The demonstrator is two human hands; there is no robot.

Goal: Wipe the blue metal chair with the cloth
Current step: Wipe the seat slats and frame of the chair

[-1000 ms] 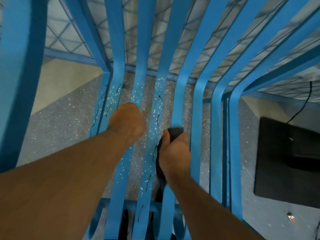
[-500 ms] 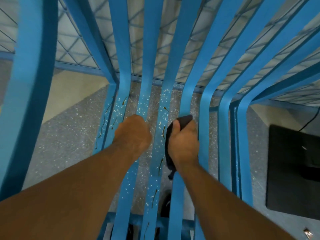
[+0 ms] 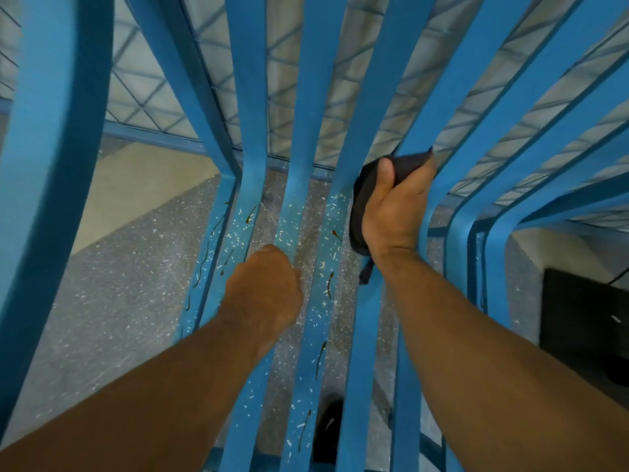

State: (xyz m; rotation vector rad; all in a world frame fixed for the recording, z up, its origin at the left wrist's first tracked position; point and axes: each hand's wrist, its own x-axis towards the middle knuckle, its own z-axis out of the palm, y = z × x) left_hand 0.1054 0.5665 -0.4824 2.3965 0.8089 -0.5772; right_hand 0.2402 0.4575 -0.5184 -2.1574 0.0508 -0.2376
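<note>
Cloth [image 3: 410,162] held against a chair [image 3: 308,97] slat by the right hand

Nearest the camera, two bare forearms are seen reaching out over the flat blue slats [image 3: 301,386] of the seat. Between the slats, low in the view, a dark shape [image 3: 327,427] is made out on the floor; what it is cannot be told. The seat slats are dotted with white flecks and marked with thin brown streaks [image 3: 320,359].

The left hand [image 3: 265,294] is closed in a fist round one of the seat slats, left of the middle, with the knuckles turned up and the fingertips hidden. A little farther on and to the right, the right hand [image 3: 394,212] is curled round the dark cloth, which is bunched in the palm and pinned under the thumb. The cloth is pressed against a slat just where the seat bends up into the back, and a loose end of it hangs down beside the wrist.

Beyond the hands, the slats are seen rising and fanning out as the chair's back. Under the chair a grey speckled floor [image 3: 119,284] is shown, with a plain cream strip [image 3: 136,189] along its far left side. A black mat [image 3: 585,321] lies on the floor to the right. Farthest off, a wire mesh [image 3: 153,93] is seen through the gaps in the back
</note>
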